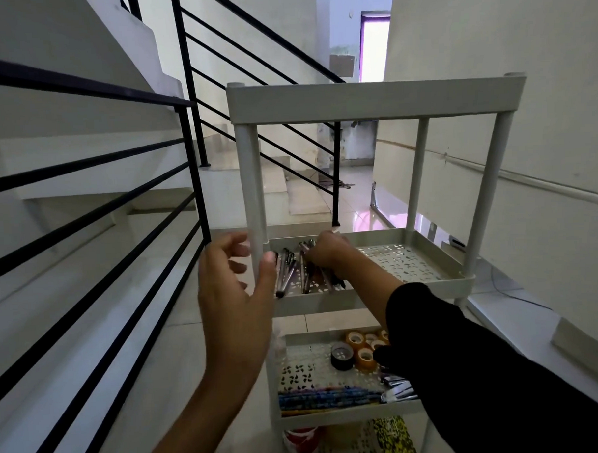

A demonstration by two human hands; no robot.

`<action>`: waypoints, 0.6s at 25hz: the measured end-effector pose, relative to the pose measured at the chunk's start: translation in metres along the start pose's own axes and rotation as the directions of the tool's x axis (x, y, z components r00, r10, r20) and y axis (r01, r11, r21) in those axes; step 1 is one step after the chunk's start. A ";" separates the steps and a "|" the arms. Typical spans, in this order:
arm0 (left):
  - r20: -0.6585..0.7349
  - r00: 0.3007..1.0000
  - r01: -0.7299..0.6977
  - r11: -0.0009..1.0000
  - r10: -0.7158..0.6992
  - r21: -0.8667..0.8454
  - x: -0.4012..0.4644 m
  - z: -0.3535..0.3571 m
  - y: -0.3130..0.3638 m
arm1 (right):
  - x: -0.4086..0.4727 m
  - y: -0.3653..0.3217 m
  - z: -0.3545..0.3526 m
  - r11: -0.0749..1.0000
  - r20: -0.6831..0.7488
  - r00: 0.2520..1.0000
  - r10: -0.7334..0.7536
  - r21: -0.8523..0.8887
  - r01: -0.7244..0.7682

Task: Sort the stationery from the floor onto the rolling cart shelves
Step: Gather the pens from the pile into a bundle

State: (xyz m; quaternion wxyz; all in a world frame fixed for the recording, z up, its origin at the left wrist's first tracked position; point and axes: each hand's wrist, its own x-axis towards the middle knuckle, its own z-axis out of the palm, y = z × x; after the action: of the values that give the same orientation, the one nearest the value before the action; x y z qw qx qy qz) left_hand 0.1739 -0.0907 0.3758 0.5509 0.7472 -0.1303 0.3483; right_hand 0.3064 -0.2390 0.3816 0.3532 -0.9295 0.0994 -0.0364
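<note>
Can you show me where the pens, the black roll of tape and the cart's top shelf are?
pens [285, 268]: head view, on the barrels lying in the second shelf.
black roll of tape [341, 355]: head view, on its upper face.
top shelf [374, 100]: head view, on its front wall.

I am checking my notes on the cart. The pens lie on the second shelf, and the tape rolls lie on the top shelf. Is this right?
Not quite. The head view shows the tape rolls on the third shelf, under the pens, not on the top shelf. The pens do lie on the second shelf.
</note>
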 end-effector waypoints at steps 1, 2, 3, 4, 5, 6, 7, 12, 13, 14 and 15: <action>0.034 0.998 0.046 0.999 -0.046 0.008 0.004 -0.001 -0.011 | 0.001 -0.001 0.001 1.000 -0.011 1.000 -0.019 -0.009 0.018; 0.111 0.989 0.094 0.995 -0.095 0.008 0.009 -0.001 -0.019 | 0.000 -0.003 0.003 0.999 -0.020 0.999 -0.027 -0.030 0.027; 0.189 0.975 0.119 0.993 -0.118 0.002 0.014 0.001 -0.026 | 0.000 -0.005 0.005 0.998 -0.034 0.999 -0.032 -0.056 0.030; 0.245 0.963 0.122 0.993 -0.117 -0.006 0.017 0.004 -0.031 | -0.001 -0.006 0.008 0.996 -0.040 0.999 -0.031 -0.079 0.028; 0.268 0.958 0.107 0.994 -0.100 -0.013 0.019 0.006 -0.035 | 0.000 -0.006 0.010 0.994 -0.056 0.998 -0.038 -0.101 0.032; 0.273 0.958 0.096 0.995 -0.086 -0.023 0.020 0.007 -0.039 | -0.002 -0.007 0.011 0.992 -0.075 0.996 -0.038 -0.123 0.028; 0.272 0.959 0.095 0.995 -0.083 -0.030 0.022 0.007 -0.043 | 0.000 -0.007 0.011 0.990 -0.094 0.995 -0.044 -0.139 0.031; 0.287 0.954 0.099 0.995 -0.085 -0.034 0.026 0.006 -0.047 | -0.002 -0.015 0.001 1.000 0.026 1.000 -0.003 -0.022 0.004; 0.296 0.952 0.096 0.995 -0.080 -0.038 0.026 0.006 -0.047 | -0.003 -0.016 -0.003 0.998 0.087 0.996 0.023 0.056 -0.028; 0.305 0.949 0.090 0.995 -0.074 -0.039 0.027 0.005 -0.048 | -0.008 -0.017 -0.009 0.990 0.149 0.988 0.042 0.125 -0.060; 0.310 0.948 0.085 0.996 -0.069 -0.039 0.027 0.004 -0.050 | -0.014 -0.016 -0.015 0.983 0.198 0.979 0.050 0.163 -0.083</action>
State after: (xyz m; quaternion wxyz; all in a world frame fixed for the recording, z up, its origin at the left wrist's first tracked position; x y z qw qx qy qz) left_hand 0.2240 -0.0716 0.3570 0.5562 0.7822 -0.1945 0.2022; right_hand 0.2932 -0.2340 0.4040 0.4404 -0.8912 0.0924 0.0575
